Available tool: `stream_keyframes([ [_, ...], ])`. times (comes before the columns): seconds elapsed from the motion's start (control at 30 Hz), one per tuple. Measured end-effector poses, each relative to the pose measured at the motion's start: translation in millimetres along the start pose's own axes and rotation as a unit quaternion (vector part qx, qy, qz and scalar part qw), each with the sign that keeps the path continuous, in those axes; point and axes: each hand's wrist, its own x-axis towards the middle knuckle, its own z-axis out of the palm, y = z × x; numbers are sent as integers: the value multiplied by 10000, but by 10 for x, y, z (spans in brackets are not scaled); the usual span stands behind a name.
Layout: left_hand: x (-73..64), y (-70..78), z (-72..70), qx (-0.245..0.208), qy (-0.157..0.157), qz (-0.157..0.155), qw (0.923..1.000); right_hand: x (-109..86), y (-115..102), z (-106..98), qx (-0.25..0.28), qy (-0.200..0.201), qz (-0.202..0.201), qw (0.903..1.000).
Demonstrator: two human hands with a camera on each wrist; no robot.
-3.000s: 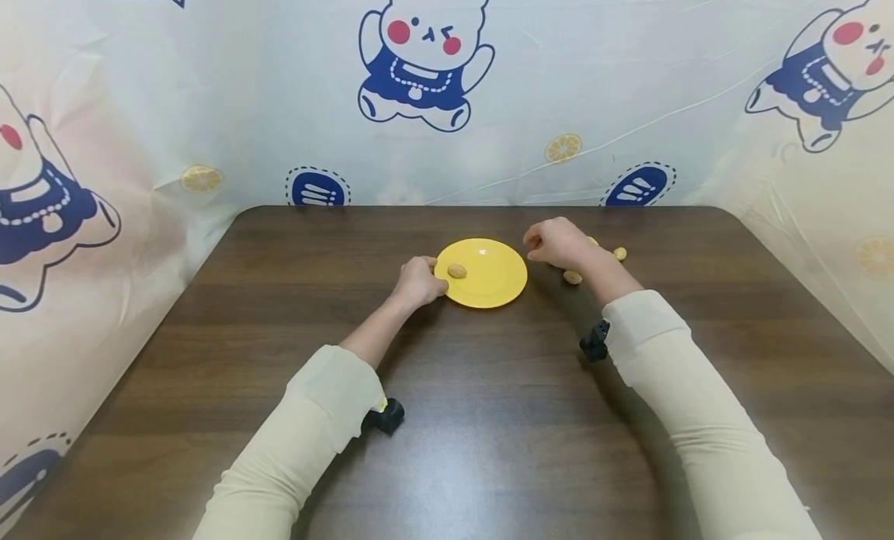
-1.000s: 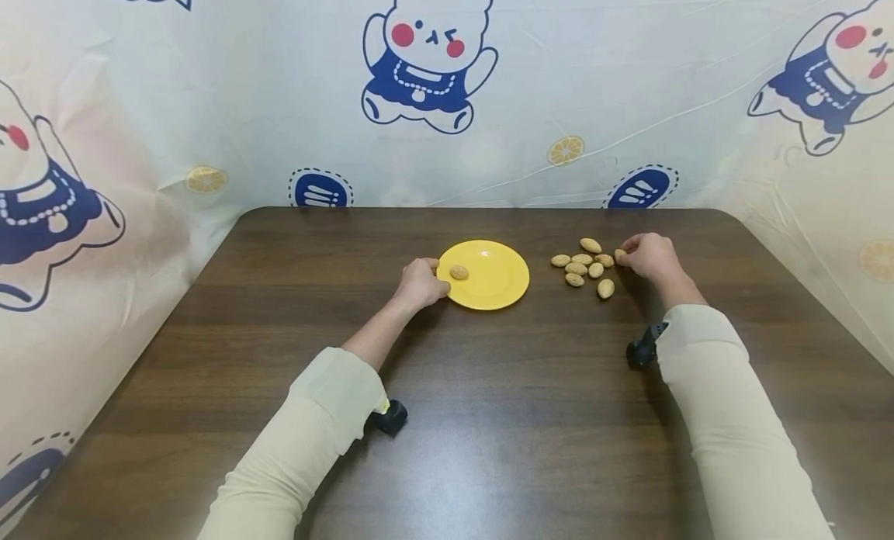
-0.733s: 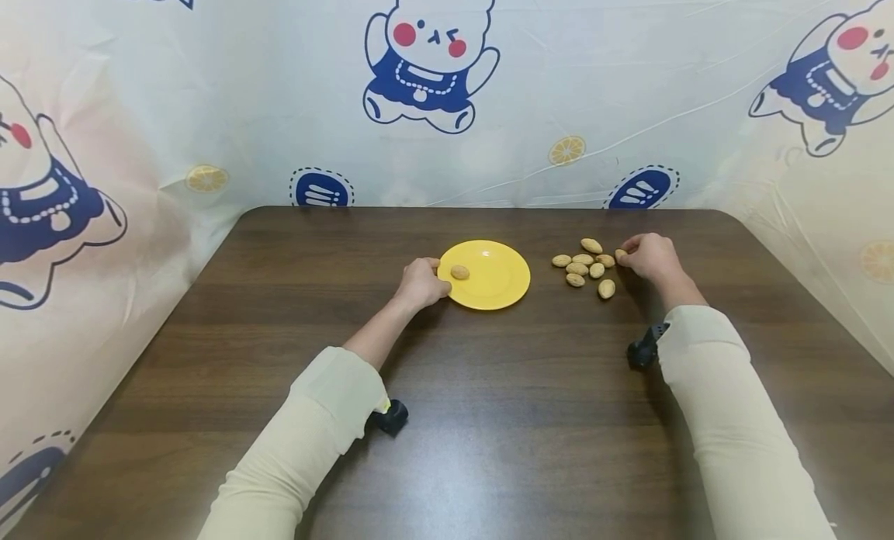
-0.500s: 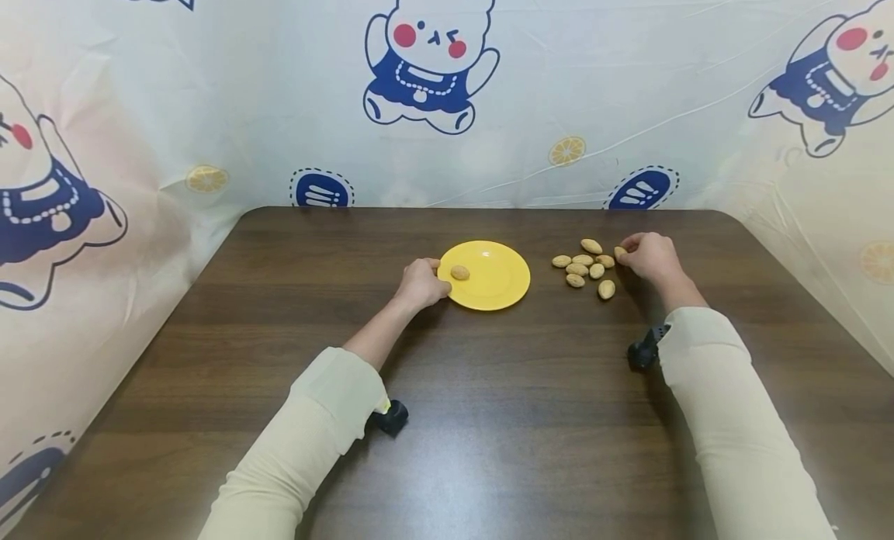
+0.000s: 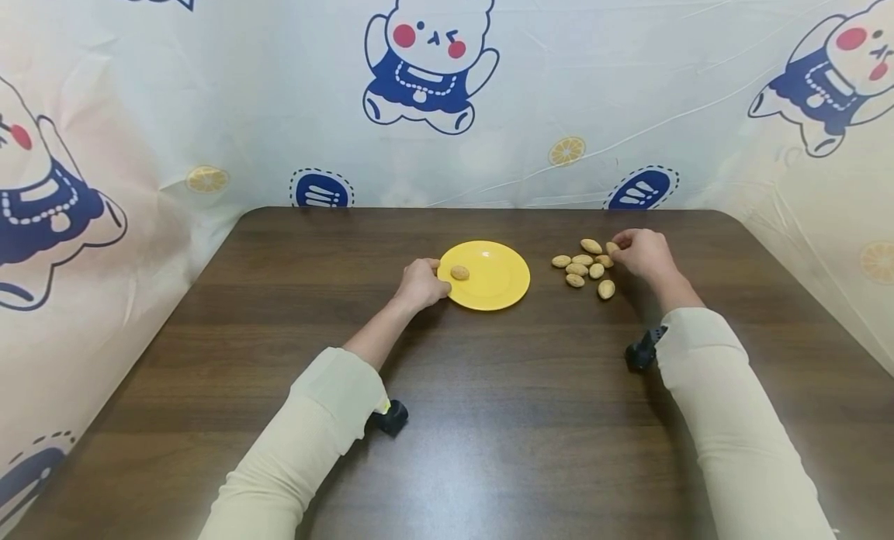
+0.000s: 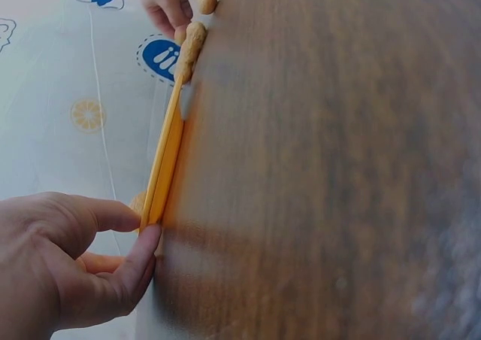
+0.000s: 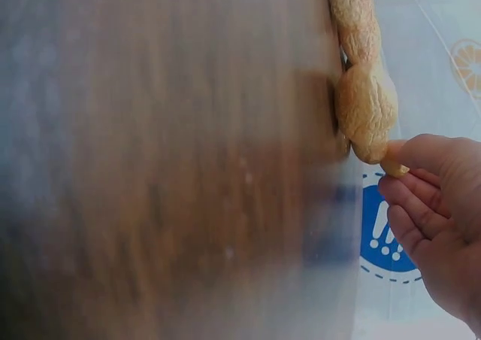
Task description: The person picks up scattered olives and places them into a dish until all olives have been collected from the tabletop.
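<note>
My left hand (image 5: 421, 282) pinches the left rim of a yellow plate (image 5: 492, 280) between thumb and fingers. In the left wrist view the plate (image 6: 167, 156) appears edge-on, its rim between the fingertips. One tan nut in its shell (image 5: 459, 272) lies on the plate near that hand. To the right of the plate, my right hand (image 5: 646, 253) pinches another shelled nut (image 5: 612, 248) at the right of a loose group. In the right wrist view only a small end of the pinched nut (image 7: 392, 163) shows, partly hidden behind a larger wrinkled nut (image 7: 367, 110).
Several more nuts (image 5: 582, 259) lie close together on the dark wooden table (image 5: 447, 416), one (image 5: 606, 289) set nearer the front. A patterned sheet (image 5: 279, 82) hangs behind the table's far edge. Small black cameras (image 5: 391, 417) sit at both wrists.
Since three seconds ago, my right hand has gone from beside the plate to the right of the nuts. Lately it has shifted slightly left and back with the pinched nut. Left hand and plate stay put.
</note>
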Motion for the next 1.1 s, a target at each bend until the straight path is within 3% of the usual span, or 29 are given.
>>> stream_keyframes([
  [0.4, 1, -10, 6, -146, -27, 20, 9999, 15, -168, 66, 189, -40, -220, 9996],
  [1.1, -15, 0, -1, -117, -2, 49, 9999, 17, -593, 244, 76, -174, -800, 9966],
])
